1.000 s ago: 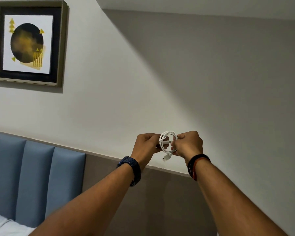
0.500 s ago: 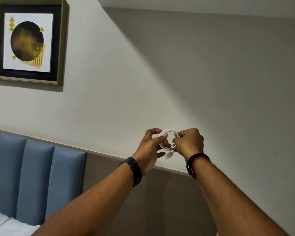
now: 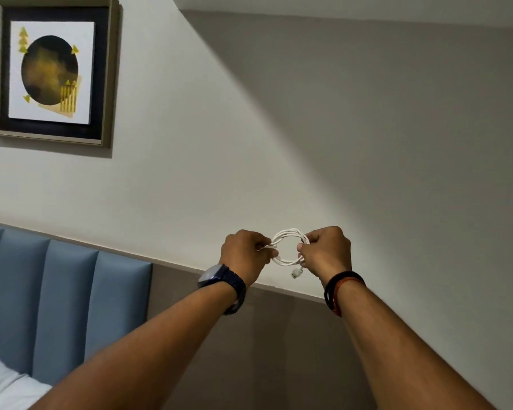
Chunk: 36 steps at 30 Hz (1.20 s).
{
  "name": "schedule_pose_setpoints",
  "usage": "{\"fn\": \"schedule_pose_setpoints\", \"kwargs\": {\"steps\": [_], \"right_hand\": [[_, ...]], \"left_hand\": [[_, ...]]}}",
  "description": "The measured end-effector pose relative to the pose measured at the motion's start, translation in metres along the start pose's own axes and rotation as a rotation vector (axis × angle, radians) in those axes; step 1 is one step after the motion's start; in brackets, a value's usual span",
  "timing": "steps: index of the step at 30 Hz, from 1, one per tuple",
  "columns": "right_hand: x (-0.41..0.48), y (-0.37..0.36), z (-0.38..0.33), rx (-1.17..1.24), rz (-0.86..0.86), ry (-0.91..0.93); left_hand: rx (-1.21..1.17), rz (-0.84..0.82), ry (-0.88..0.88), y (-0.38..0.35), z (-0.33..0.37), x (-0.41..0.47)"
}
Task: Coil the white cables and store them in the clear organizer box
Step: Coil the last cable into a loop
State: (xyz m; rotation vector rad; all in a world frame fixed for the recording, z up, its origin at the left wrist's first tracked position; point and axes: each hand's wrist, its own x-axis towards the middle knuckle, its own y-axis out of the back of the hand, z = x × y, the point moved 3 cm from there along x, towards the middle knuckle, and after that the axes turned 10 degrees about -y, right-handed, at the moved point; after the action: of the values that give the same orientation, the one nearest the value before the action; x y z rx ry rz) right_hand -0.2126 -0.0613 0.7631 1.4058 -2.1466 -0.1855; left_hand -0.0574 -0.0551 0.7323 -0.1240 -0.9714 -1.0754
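Observation:
A white cable [image 3: 288, 234] is wound into a small round coil, held up in the air in front of the wall. My left hand [image 3: 245, 253] pinches the coil's left side, and my right hand [image 3: 328, 251] grips its right side. One white plug end [image 3: 296, 273] hangs loose below the coil near my right hand. The clear organizer box is not in view.
A blue padded headboard [image 3: 60, 303] runs along the lower left, with white bedding [image 3: 3, 389] at the bottom corner. A framed picture [image 3: 54, 72] hangs on the wall at the upper left. A grey wall panel [image 3: 279, 350] lies below my hands.
My hands have drawn slightly apart, so the coil now shows as an open ring. My left hand shifted from open fingers over the coil to a pinch on its left side.

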Motion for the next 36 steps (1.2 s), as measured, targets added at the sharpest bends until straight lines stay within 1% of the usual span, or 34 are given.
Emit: {"fn": "schedule_pose_setpoints", "kwargs": {"steps": [2,4,7,10,14,17,19,22,26,33,36], "right_hand": [[0.003,0.004,0.006,-0.004,-0.020,-0.007],[0.005,0.008,0.011,0.029,-0.052,-0.032],[0.004,0.005,0.010,0.039,-0.077,-0.039],[0.003,0.000,0.006,0.101,-0.154,-0.060],[0.002,-0.005,0.002,0.186,-0.262,-0.078],[0.001,-0.010,0.001,0.206,-0.281,-0.072],[0.000,-0.012,0.001,0.208,-0.276,-0.058],[-0.002,-0.015,-0.002,0.227,-0.267,-0.026],[-0.003,-0.015,-0.005,0.249,-0.278,0.014],[0.000,-0.010,0.004,0.258,-0.324,0.010],[0.002,-0.009,0.006,0.240,-0.247,0.018]], "left_hand": [[0.052,-0.096,-0.075,0.007,-0.002,0.001],[0.056,-0.151,-0.119,0.015,-0.006,0.004],[0.010,-0.133,-0.102,0.020,-0.014,0.007],[-0.010,-0.019,-0.088,0.015,-0.023,0.006],[0.104,0.159,-0.064,0.009,-0.024,0.007],[0.050,0.269,0.105,0.009,-0.018,0.008],[0.008,0.304,0.201,0.006,-0.014,0.009],[0.014,0.303,0.187,-0.007,0.001,0.004],[-0.146,0.269,0.154,-0.014,0.008,0.000],[-0.014,0.117,0.097,-0.008,0.000,0.011],[-0.009,0.079,0.052,-0.006,0.002,0.012]]}}
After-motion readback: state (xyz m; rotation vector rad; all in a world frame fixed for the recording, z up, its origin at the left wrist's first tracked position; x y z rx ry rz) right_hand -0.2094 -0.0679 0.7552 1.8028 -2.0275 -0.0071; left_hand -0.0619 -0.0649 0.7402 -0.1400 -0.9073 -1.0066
